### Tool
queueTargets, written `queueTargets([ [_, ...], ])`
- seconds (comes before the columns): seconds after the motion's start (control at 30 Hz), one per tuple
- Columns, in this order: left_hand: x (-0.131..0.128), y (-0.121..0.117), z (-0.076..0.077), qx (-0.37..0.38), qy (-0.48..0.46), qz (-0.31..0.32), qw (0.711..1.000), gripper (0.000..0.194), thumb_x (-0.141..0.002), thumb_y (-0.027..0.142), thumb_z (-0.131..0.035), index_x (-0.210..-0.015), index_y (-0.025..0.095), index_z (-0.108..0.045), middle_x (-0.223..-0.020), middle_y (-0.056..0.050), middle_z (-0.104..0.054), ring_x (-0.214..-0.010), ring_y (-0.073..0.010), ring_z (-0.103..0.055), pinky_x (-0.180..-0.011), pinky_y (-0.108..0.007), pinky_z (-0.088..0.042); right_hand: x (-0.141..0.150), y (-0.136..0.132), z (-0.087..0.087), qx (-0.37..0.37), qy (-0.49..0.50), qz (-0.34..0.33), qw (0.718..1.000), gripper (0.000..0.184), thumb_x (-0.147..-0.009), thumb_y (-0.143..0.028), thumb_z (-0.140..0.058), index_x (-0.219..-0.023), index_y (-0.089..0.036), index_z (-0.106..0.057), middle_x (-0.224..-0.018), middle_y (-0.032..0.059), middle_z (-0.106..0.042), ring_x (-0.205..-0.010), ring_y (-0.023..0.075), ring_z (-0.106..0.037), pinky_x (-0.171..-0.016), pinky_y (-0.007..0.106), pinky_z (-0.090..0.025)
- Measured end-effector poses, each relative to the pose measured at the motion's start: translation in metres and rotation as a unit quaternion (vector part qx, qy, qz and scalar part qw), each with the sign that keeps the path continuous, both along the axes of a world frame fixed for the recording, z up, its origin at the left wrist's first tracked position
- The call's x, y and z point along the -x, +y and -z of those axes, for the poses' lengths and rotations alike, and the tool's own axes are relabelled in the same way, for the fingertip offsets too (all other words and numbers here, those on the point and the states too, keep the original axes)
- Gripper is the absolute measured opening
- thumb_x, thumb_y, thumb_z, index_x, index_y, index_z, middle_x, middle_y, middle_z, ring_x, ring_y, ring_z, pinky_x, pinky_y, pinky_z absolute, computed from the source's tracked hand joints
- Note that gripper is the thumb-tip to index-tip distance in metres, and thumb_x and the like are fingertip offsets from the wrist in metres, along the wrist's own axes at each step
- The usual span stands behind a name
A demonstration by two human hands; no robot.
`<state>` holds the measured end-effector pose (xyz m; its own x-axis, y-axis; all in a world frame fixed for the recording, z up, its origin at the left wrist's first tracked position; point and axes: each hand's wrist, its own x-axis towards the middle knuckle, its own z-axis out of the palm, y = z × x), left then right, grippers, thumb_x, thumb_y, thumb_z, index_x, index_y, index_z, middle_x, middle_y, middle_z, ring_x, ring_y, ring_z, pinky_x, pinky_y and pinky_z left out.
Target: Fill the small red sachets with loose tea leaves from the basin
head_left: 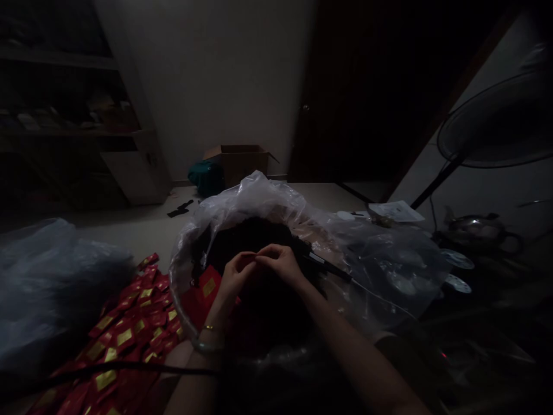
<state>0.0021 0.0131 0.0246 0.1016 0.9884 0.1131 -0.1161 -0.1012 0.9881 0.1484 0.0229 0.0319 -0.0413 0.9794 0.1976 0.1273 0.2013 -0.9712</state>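
Observation:
My left hand (pixel 237 271) and my right hand (pixel 280 262) meet above a round basket (pixel 175 268) lined with clear plastic (pixel 259 193). Their fingertips pinch a small red packet (pixel 248 257), mostly hidden by the fingers. Dark loose material (pixel 254 230) fills the basket below them; its kind is too dim to tell. Several red packets with gold labels (pixel 209 286) lie inside at the left, beside my left wrist. On the right side of the basket rests a slim black tool (pixel 330 267) with a pale tip and a thin cord.
A heap of red and gold packets (pixel 142 323) spreads left of the basket, beside a large plastic bag (pixel 56 288). An open cardboard box (pixel 244 161) and a teal bag (pixel 206 176) stand by the wall. At right are a fan (pixel 496 121), a metal kettle (pixel 479 227) and plastic sheeting (pixel 397 259).

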Motion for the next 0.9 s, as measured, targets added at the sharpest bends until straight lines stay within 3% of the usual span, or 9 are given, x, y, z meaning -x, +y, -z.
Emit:
queueTargets([
  [0.17,0.003,-0.003,0.001,-0.009,0.037,0.054,0.998,0.03,-0.059,0.023,-0.067,-0.088,0.018,-0.059,-0.083,-0.001,-0.065,-0.08,-0.017,-0.061,-0.071,-0.025,-0.047,-0.004,-0.004,0.006,-0.092,-0.081,-0.043,0.991,0.018,-0.07,-0.022,-0.069,-0.088,-0.021,-0.07,-0.088,0.0027,-0.068,-0.083,0.0178,-0.063,-0.079,0.033,-0.05],
  [0.37,0.002,0.0,0.006,-0.024,0.044,0.082,0.995,0.03,-0.055,0.02,-0.069,-0.083,0.018,-0.058,-0.084,0.0,-0.064,-0.08,-0.0165,-0.059,-0.071,-0.026,-0.047,-0.01,-0.013,0.001,-0.198,-0.2,-0.078,0.956,0.033,-0.077,-0.014,-0.063,-0.108,-0.027,-0.065,-0.1,0.0037,-0.06,-0.089,0.0162,-0.06,-0.082,0.031,-0.049],
  [0.5,0.001,0.0,0.004,-0.027,0.052,0.088,0.994,0.028,-0.054,0.021,-0.07,-0.078,0.018,-0.057,-0.076,0.002,-0.061,-0.074,-0.0145,-0.056,-0.067,-0.024,-0.045,-0.011,-0.012,-0.007,-0.189,-0.25,-0.105,0.944,0.025,-0.077,-0.012,-0.064,-0.099,-0.023,-0.068,-0.092,0.0027,-0.061,-0.083,0.0152,-0.06,-0.078,0.029,-0.049],
  [0.63,-0.001,-0.003,0.001,-0.017,0.056,0.095,0.994,0.025,-0.055,0.023,-0.071,-0.074,0.017,-0.056,-0.072,0.003,-0.058,-0.069,-0.0126,-0.053,-0.062,-0.022,-0.043,-0.011,-0.009,-0.026,-0.159,-0.298,-0.129,0.932,0.014,-0.076,-0.012,-0.067,-0.088,-0.019,-0.07,-0.086,0.003,-0.063,-0.079,0.0146,-0.061,-0.074,0.026,-0.047],
  [0.77,0.0,-0.004,0.001,-0.011,0.045,0.106,0.993,0.027,-0.057,0.025,-0.073,-0.076,0.017,-0.056,-0.072,0.002,-0.058,-0.067,-0.0122,-0.053,-0.06,-0.022,-0.042,-0.01,-0.007,-0.046,-0.144,-0.408,-0.161,0.887,0.012,-0.077,-0.014,-0.065,-0.083,-0.02,-0.073,-0.081,0.0027,-0.061,-0.07,0.0132,-0.057,-0.065,0.024,-0.042],
  [0.9,0.002,0.001,0.008,-0.017,0.044,0.111,0.993,0.03,-0.056,0.024,-0.075,-0.078,0.017,-0.056,-0.075,0.002,-0.058,-0.07,-0.0133,-0.054,-0.064,-0.022,-0.042,-0.007,-0.007,-0.05,-0.11,-0.471,-0.185,0.856,0.013,-0.078,-0.015,-0.065,-0.084,-0.02,-0.075,-0.079,0.0028,-0.06,-0.062,0.0112,-0.053,-0.057,0.023,-0.036],
])
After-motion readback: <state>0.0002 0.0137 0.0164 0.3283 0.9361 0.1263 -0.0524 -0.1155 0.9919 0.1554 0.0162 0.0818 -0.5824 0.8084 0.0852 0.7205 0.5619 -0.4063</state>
